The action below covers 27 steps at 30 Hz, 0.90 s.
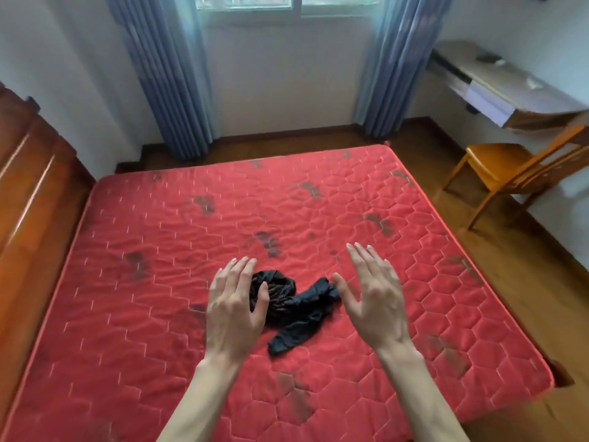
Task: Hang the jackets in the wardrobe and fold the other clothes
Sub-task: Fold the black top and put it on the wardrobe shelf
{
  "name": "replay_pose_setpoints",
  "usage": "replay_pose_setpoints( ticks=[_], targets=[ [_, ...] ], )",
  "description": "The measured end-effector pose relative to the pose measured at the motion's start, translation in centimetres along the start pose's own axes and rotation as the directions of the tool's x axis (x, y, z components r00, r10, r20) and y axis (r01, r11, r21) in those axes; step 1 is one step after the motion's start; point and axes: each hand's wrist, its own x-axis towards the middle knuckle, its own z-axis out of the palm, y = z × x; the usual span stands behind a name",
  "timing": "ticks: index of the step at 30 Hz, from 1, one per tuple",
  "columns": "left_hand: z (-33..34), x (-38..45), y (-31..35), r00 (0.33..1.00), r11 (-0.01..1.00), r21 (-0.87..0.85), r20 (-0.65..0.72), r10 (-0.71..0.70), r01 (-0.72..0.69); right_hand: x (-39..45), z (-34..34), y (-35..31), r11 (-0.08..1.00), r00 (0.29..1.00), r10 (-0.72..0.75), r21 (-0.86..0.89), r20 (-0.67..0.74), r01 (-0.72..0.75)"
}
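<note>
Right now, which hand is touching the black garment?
The right hand: its thumb tip meets the black garment at its right end. The left hand overlaps the bunched end, but contact is unclear.

Red quilted mattress (318, 199) filled the centre of the frame, dark stains scattered across it. Dark wooden headboard (35, 193) ran down the left edge. Window (296, 3) sat top centre, daylight coming through, blue curtains (165, 74) hanging at both sides down to the floor. White walls (287, 84), brown wood floor (522, 266). Wooden desk (506, 90) was mounted on the wall at upper right; orange wooden chair (510, 167) stood below it, apart from the mattress.
</note>
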Motion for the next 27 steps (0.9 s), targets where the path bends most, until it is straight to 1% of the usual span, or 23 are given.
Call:
replay_pose_setpoints(
  ticks=[3,8,14,17,21,24,27],
  targets=[
    [2.7,0.9,-2.4,0.997,0.998,0.007,0.034,-0.066,0.066,1.9,3.9,0.6,1.0,0.997,-0.015,-0.015,0.081,0.016],
    [8.8,1.9,-6.0,0.979,0.984,0.011,0.104,-0.175,0.175,4.5,11.8,2.5,0.999,0.979,-0.05,0.007,0.198,0.049],
    [19.7,0.2,-12.2,0.955,0.966,0.028,0.142,-0.259,0.258,5.3,23.8,8.1,0.993,0.953,-0.116,0.023,0.278,0.114],
    [26.8,-1.8,-15.9,0.931,0.946,0.043,0.166,-0.325,0.322,4.8,30.9,11.5,0.989,0.931,-0.142,0.009,0.336,0.147],
    [34.6,-4.3,-20.1,0.874,0.901,0.07,0.218,-0.434,0.429,3.8,39.3,14.2,0.983,0.893,-0.166,0.004,0.418,0.181],
    [39.2,-5.6,-23.2,0.831,0.865,0.093,0.244,-0.501,0.494,2.8,45.2,15.0,0.974,0.859,-0.208,0.019,0.468,0.226],
    [42.3,-6.7,-25.5,0.795,0.844,0.127,0.288,-0.534,0.521,2.0,50.3,15.2,0.966,0.818,-0.229,0.023,0.527,0.256]
  ],
)
